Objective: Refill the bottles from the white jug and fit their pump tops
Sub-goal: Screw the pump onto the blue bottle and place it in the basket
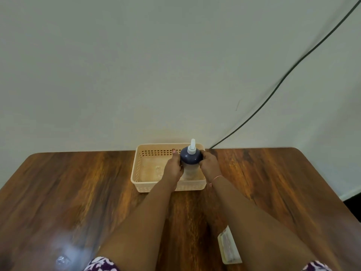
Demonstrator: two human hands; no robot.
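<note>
The table [78, 192] is broad and bare, with the basket [140, 169] at its far edge against the wall. In the basket's right half stands the bottle [190, 163], pump [191, 147] on. Left hand [173, 169] and right hand [210, 165] are pressed around its sides. No jug is in view. The light basket may slide or tip if the hands lift unevenly.
</note>
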